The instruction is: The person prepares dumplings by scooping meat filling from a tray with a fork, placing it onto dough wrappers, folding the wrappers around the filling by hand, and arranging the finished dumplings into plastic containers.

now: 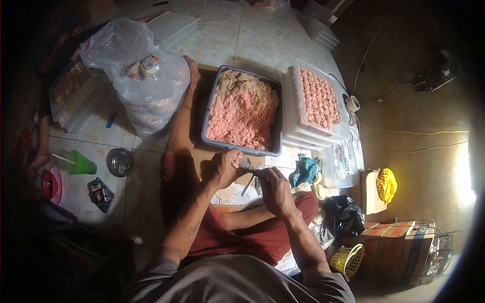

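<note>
Head view: the tub (252, 150), just beyond both grips, is well filled with loose pink mixture (242, 118), so much appears unshaped. Beyond and right of the right grip, the top container (328, 134) is closely packed with rows of shaped pieces (319, 98), seemingly finished. Forearms angle inward: the left grip (222, 170) curls around a small lump and the right grip (276, 189) pinches a fork (246, 165), tines toward that lump (235, 159) at the left grip's fingertips.
</note>
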Demonstrator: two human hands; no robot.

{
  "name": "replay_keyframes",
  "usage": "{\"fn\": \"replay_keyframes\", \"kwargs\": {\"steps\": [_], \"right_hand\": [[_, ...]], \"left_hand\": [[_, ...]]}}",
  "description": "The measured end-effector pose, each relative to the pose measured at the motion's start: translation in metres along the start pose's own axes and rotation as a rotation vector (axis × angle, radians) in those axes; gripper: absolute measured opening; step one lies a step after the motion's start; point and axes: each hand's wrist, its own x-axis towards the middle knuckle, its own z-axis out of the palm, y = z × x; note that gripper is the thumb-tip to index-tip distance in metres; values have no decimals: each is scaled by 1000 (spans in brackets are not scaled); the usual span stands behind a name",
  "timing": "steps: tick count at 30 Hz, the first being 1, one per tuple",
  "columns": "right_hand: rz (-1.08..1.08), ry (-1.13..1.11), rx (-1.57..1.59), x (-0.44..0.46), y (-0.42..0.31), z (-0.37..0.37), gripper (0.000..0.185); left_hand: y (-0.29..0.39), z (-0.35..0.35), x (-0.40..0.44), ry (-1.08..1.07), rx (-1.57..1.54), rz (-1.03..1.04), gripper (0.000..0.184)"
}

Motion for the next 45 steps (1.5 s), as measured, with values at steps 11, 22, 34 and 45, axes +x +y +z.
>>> {"fn": "replay_keyframes", "kwargs": {"steps": [11, 22, 34, 45], "right_hand": [[165, 194, 85, -14, -20, -4, 16], [88, 136, 128, -26, -1, 18, 15], [145, 148, 83, -20, -5, 5, 17], [179, 100, 181, -28, 16, 36, 12]], "left_hand": [[23, -23, -2, -134, -51, -83, 48], [11, -6, -6, 65, -102, 109, 40], [33, -12, -2, 59, -122, -28, 34], [2, 5, -3, 1, -35, 126, 42]]}}
